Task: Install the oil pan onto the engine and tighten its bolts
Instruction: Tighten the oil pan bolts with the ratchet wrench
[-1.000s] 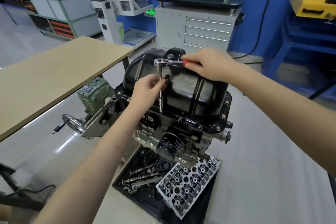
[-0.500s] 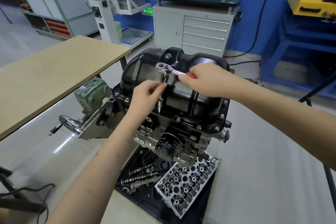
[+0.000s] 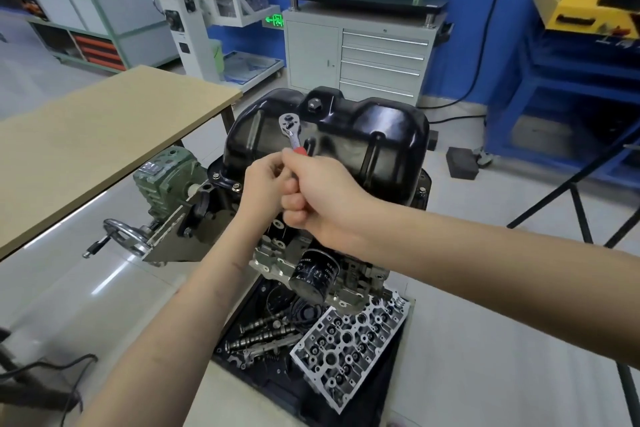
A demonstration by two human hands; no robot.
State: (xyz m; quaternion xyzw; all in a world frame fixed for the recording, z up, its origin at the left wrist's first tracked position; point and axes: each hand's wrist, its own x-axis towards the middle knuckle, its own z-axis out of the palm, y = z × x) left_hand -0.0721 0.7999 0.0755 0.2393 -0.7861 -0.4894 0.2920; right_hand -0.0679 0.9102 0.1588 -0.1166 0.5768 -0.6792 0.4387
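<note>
Right grip is closed around the red-handled ratchet, held over the black oil pan; left grip is curled beside it, contents hidden.

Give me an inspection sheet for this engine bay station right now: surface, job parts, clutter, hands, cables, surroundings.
Surface: pale glossy floor; bare wooden table at left.
Job's things: black oil pan seated on the engine, flange bolts visible along its edge; ratchet wrench raised over the pan.
Clutter: oil filter on the engine front; cylinder head and camshafts lying in the black tray below.
Hands: right hand grips the ratchet's red handle; left hand pinches at the tool just below, its contact hidden.
Cables: black cable down the blue wall; another on the floor at lower left.
Surroundings: grey drawer cabinet, blue rack, yellow machine.
</note>
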